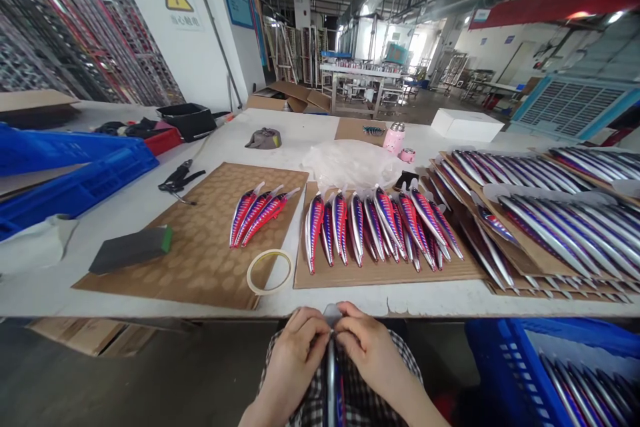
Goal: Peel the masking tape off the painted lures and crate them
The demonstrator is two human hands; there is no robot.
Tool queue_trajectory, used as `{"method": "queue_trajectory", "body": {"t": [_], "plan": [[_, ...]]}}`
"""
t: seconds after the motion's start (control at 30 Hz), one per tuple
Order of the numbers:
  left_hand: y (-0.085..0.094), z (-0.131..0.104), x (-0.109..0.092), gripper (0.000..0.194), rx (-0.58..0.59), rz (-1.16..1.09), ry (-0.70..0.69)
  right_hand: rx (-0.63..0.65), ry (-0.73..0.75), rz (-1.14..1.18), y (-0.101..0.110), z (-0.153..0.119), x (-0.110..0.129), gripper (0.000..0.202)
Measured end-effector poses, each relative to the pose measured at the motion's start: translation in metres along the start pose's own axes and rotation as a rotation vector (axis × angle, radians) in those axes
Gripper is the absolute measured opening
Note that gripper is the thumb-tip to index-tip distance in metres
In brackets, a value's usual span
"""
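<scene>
Below the table's front edge, over a checked cloth on the lap, both hands meet at the top end of a silver and purple fishing lure (331, 373). My left hand (300, 347) pinches it from the left and my right hand (364, 345) from the right, fingertips almost touching. A pale clear lip shows between the fingers. On the cardboard (390, 275) ahead lie several red, purple and silver lures (357, 227) in an overlapping row. Three more lures (257, 213) rest on the brown board (200, 260) at the left.
A tape roll (270, 291), a dark block (131, 250) and pliers (180, 179) are at the left. Plastic film (350, 163) and a pink bottle (395, 138) stand behind. Stacked lures (555, 233) fill the right; a blue crate (505, 360) sits below.
</scene>
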State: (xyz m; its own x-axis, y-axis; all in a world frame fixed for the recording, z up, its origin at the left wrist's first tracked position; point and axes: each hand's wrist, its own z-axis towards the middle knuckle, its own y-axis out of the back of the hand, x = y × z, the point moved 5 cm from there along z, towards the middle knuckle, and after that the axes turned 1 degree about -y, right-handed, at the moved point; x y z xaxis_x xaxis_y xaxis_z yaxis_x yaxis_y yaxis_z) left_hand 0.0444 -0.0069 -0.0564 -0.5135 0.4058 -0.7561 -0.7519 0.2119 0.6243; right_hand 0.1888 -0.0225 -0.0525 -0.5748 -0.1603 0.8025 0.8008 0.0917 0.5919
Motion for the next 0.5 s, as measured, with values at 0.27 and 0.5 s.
{"method": "queue_trajectory", "body": {"t": [0.27,0.5], "plan": [[0.0005,0.0002,-0.0001,0.016,-0.008,-0.054,0.019,-0.056,-0.021,-0.064,-0.0045,0.0049,0.0025,0.029],[-0.0022,-0.0001,0.0001,0.016,-0.023,-0.075,0.063,-0.098,-0.054,-0.143,-0.0069,0.0033,0.0068,0.027]]}}
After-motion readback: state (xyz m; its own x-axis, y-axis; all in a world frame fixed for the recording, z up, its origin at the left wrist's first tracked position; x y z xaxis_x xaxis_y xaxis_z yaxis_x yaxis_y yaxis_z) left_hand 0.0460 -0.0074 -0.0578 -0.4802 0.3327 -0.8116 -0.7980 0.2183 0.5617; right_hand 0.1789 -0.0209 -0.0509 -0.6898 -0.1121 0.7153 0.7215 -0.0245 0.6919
